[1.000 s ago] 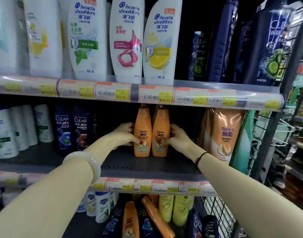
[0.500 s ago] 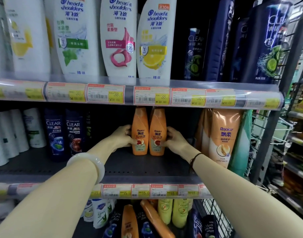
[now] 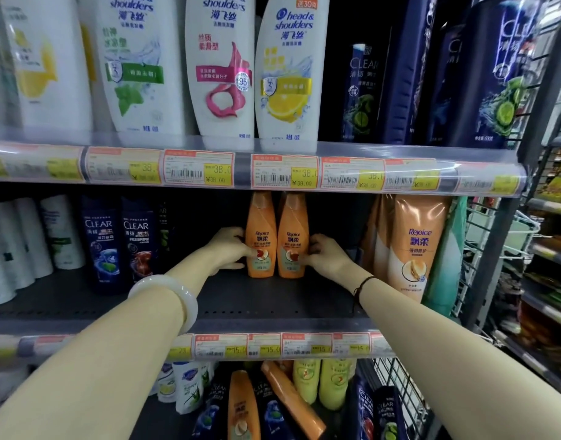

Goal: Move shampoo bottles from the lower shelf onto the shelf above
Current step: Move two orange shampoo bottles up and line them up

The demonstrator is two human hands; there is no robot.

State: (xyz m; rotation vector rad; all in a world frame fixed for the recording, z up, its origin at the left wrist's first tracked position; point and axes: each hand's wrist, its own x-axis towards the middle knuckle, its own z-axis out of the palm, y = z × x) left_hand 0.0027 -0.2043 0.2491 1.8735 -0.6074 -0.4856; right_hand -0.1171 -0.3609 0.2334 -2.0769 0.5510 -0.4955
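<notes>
Two small orange Rejoice shampoo bottles stand upright side by side at the back of the dark middle shelf (image 3: 272,300). My left hand (image 3: 230,247) grips the left orange bottle (image 3: 260,230) from its left side, thumb on the label. My right hand (image 3: 322,254) grips the right orange bottle (image 3: 292,230) from its right side. The bottom shelf holds several more bottles, among them an orange bottle (image 3: 242,404) standing and another orange bottle (image 3: 291,398) leaning.
Dark Clear bottles (image 3: 118,242) and white bottles (image 3: 34,236) stand left on the middle shelf, tall Rejoice bottles (image 3: 415,246) right. The top shelf carries white Head & Shoulders bottles (image 3: 222,68) and dark Clear bottles (image 3: 495,74). A wire rack (image 3: 495,236) borders the right.
Both hands stay on the two orange bottles. The bottles have slid slightly back and left on the shelf, and the camera view has shifted a little.
</notes>
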